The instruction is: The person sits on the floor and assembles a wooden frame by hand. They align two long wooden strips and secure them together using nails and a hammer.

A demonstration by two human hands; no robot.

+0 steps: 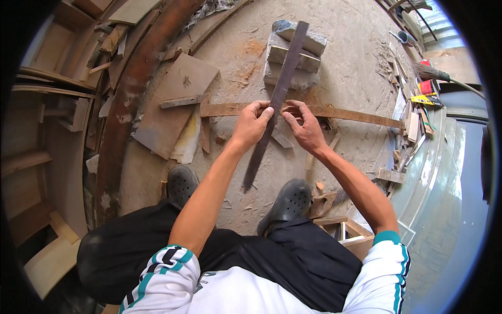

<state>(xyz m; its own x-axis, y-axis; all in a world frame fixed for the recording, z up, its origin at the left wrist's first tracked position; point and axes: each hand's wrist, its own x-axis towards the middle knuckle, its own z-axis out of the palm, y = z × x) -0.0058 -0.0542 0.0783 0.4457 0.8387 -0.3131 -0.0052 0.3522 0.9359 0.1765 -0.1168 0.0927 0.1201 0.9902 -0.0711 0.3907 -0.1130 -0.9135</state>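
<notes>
Where the scene begins at far left, an open wooden cabinet carcass (60,172) stands beside a rust-brown beam (117,131). Next to the right: a flat panel (164,125) lying on the dusty floor (345,157).

Centre: left hand (252,124) pinches a long dark flat strip (276,102) at about mid-length, thumb on the near face. Strip sits in mid-scene in front of the person, slanting from near left to far right; its far end overlaps a group of rough blocks (309,62). Handling (judged): thin and fairly light, stiff but perhaps springy along its length; dry, matt surface, so unlikely to slip. Edges may be rough or sharp; flat faces near the middle look the best place to hold it, as the ends would then balance.

Right hand (304,125), just right of the strip: fingers curled, thumb and forefinger narrowly apart or meeting. Cannot tell whether it grips anything or touches the strip's edge. Beyond both hands, a wooden batten (355,114) runs left to right, partly covered by them. At far right: wood offcuts (413,125), a broom (431,72).

Unclear: strip's material (metal or dark wood), any teeth along its edges, left fingertips behind it, whether its far end rests on the blocks. Cabinet cut off by the dark rim.
</notes>
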